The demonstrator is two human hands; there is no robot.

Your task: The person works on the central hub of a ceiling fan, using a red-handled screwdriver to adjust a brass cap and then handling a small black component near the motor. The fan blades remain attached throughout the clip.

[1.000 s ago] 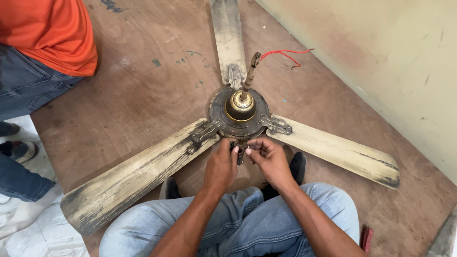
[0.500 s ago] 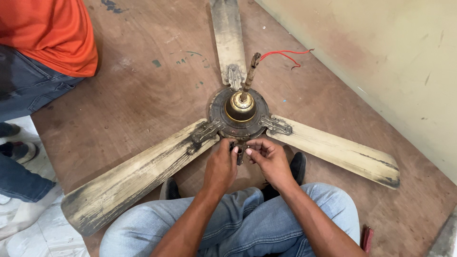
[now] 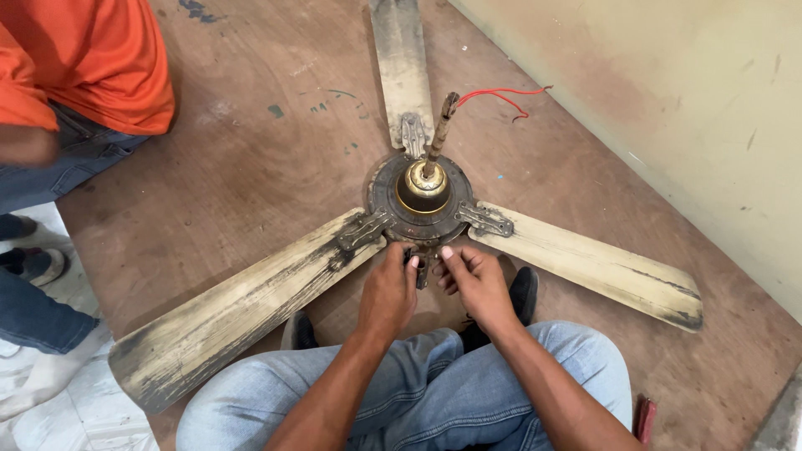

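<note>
Small dark part (image 3: 420, 269) between left hand (image 3: 388, 292) and right hand (image 3: 478, 284): mostly covered by fingers, kind unreadable. Far fan blade (image 3: 399, 58) cut off at top edge. Red-handled item (image 3: 643, 419) half behind knee, cropped at bottom. Bystander in orange shirt (image 3: 92, 58) cropped top and left; that person's hand (image 3: 25, 144) blurred.

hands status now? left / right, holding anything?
Left hand: curled at the near edge of the fan motor housing; grip cannot be told.
Right hand: fingers pinched beside it; held item cannot be told.
</note>
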